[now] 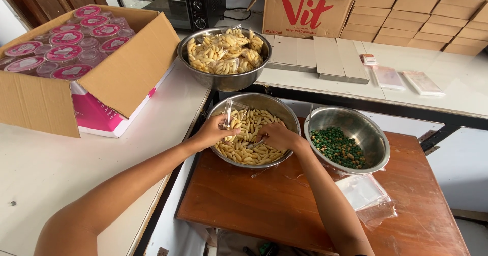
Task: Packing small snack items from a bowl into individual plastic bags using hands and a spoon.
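The packing looks only partly done: the steel bowl on the counter (224, 58) already sits heaped with filled clear packets of pale snack sticks, while the middle steel bowl (252, 130) is nowhere near emptied, so plenty is left to bag.

Biggest thing in sight is the open cardboard box (96, 68) on the white counter (46, 164), packed with clear cups under pink and white lids. Beside it the counter bowl carries its pile of sealed packets. Down on the brown wooden table (284, 205) the middle bowl holds loose pale snack sticks (249, 152), spread across its bottom. Touching its right rim stands a third steel bowl (351, 136), and in there a shallow layer of green coated peas (338, 148) covers only the near side. In front of that bowl lies a loose heap of empty clear bags (367, 195).

Now the hands, both over the middle bowl. The left hand (216, 131) pinches a small clear bag (227, 115) upright by its mouth, fingers closed on the plastic. The right hand (277, 135) is curled down among the sticks, fingers gathered; whether it has hold of any cannot be told from here.
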